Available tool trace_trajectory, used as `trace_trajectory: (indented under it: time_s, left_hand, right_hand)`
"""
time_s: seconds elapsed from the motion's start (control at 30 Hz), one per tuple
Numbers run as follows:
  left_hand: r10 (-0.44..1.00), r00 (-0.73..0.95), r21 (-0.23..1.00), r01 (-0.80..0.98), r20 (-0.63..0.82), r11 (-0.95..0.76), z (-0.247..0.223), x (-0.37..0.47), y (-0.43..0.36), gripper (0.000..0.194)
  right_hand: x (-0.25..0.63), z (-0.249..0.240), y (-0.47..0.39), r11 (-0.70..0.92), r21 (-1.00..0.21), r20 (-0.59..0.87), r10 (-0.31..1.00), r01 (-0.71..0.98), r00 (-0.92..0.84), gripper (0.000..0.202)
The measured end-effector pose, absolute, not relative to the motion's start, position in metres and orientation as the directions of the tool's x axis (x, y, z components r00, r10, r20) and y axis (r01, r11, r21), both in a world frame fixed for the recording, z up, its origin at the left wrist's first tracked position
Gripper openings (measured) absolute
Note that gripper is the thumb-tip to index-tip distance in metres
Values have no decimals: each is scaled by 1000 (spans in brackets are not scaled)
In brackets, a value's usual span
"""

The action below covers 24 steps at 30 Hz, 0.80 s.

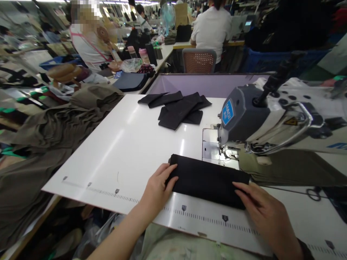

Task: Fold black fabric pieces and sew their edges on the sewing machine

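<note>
A folded black fabric piece point(207, 180) lies on the white table point(108, 155), in front of the sewing machine point(241, 112). My left hand point(159, 184) grips its left end, thumb and fingers at the edge. At the right end, my right hand point(265, 206) pinches the fabric between thumb and fingers. The needle area point(229, 153) is just behind the piece, near its right half. Several black folded pieces point(179, 110) lie in a loose pile toward the table's back.
Olive fabric point(292, 168) lies under the machine arm at right, with scissors point(313, 194) nearby. Brown-grey fabric point(48, 126) is heaped along the left. Beyond the table are a chair point(199, 61), a seated person point(211, 29) and another person at left point(86, 47).
</note>
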<state>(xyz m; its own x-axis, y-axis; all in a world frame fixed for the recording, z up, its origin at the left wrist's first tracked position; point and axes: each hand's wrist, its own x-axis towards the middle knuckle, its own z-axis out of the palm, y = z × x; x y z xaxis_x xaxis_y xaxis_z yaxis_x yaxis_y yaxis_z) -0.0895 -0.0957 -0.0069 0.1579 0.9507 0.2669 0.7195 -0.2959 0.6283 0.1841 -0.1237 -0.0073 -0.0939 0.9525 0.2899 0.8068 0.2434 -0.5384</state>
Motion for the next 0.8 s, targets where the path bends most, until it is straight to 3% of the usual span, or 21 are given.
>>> trace_trajectory:
  time_s: [0.2, 0.8]
  left_hand:
    - [932, 222, 534, 771, 286, -347, -10, -93, -97, 25]
    - [899, 213, 409, 833, 383, -372, -12, -95, -94, 27]
  right_hand:
    - [180, -5, -122, 169, -565, 196, 978, 808, -68, 24]
    - [174, -4, -113, 7, -607, 69, 997, 795, 45, 25]
